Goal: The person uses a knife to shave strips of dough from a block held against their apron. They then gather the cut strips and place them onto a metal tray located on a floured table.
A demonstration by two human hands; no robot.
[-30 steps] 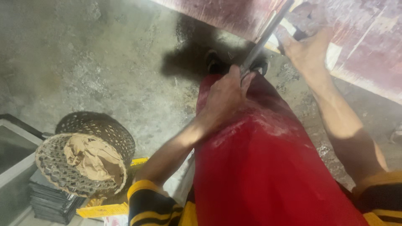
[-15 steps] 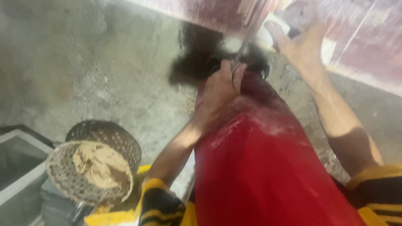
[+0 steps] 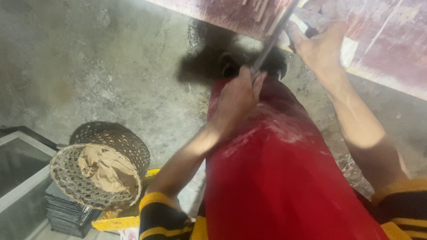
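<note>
My left hand (image 3: 238, 98) is closed around the lower end of a long thin metal bar (image 3: 276, 33) that slants up to the reddish board (image 3: 391, 49) at the top. My right hand (image 3: 321, 44) lies flat with fingers spread against that board, beside the bar's upper end. Below both arms is my red garment (image 3: 275, 178), dusted with pale powder near the knee. My dark shoes (image 3: 229, 66) show just past the left hand.
A woven basket (image 3: 95, 171) with crumpled brown paper inside sits at lower left on a grey concrete floor (image 3: 89, 58). Beside it are a stack of dark sheets (image 3: 66, 213), a framed glass panel (image 3: 20, 169) and a yellow strip (image 3: 120, 222).
The view has shifted slightly; both hands stay on the bar and the board, and the left hand has moved a little along the bar.
</note>
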